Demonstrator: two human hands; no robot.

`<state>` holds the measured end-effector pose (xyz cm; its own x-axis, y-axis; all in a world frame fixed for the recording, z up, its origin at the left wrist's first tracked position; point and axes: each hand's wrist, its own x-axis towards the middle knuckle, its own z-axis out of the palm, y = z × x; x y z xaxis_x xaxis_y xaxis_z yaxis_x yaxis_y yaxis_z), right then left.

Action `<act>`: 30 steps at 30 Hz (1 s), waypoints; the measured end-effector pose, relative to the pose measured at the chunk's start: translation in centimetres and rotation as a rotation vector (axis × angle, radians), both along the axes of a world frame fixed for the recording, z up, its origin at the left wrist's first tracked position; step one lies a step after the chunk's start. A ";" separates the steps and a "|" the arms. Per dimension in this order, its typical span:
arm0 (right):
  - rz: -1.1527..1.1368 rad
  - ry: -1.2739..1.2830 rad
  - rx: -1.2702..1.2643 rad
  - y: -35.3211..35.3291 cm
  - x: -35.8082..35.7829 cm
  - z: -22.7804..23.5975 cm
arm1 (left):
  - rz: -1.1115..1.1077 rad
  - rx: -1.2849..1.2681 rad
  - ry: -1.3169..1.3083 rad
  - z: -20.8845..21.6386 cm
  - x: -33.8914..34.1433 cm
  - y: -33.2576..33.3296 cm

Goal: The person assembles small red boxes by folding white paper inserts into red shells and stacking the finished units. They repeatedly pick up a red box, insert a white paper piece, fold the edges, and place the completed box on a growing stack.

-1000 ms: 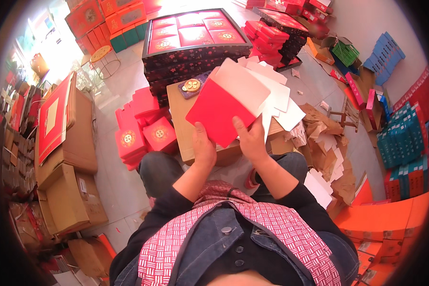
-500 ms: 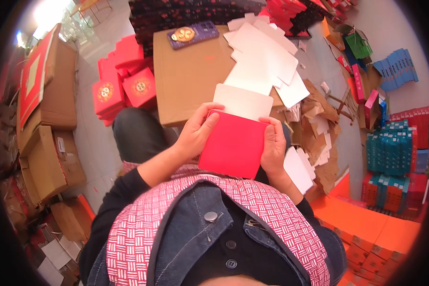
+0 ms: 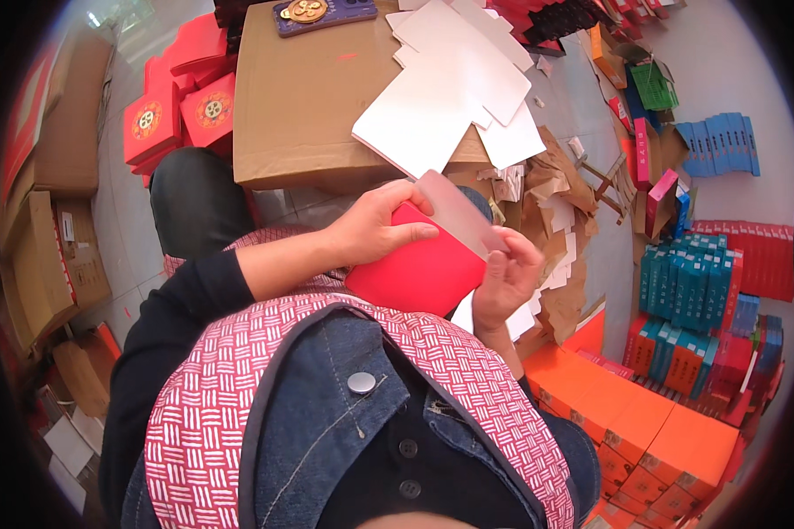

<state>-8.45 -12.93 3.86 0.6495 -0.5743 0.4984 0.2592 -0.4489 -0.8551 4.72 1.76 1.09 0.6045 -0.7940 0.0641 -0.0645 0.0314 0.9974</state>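
Observation:
A flat red square piece lies tilted in front of my lap, with a pale card sticking out past its far edge. I cannot tell whether the card is inside the red piece or behind it. My left hand is closed on the red piece's left side, thumb flat on top and fingers curled at the far corner beside the card. At the right corner, my right hand has its fingertips bent around the card's edge, slightly blurred, with the thumb close to the red piece.
A large brown carton stands ahead, bearing loose white cards and a phone. Red boxes are stacked to its left. Crumpled brown paper lies right of it. Orange boxes and teal boxes stand at the right.
The red piece and card have turned clockwise and tilted. My left hand has moved over the far corner, and my right fingers have shifted to the card's edge. The whole view has shifted.

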 end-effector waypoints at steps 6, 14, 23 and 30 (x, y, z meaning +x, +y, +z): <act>0.570 0.655 0.372 -6.5 2.6 4.3 | -0.021 0.015 -0.072 0.6 -0.4 -0.7; 0.755 0.812 0.227 -5.6 4.7 5.4 | -0.008 0.017 -0.123 0.4 -0.6 -1.4; 0.713 0.614 -0.058 -6.3 4.6 3.6 | 0.045 0.020 0.027 0.5 -1.3 -1.6; 0.625 0.660 -0.150 -5.6 4.5 4.2 | 0.027 0.055 0.050 0.9 -1.1 -1.7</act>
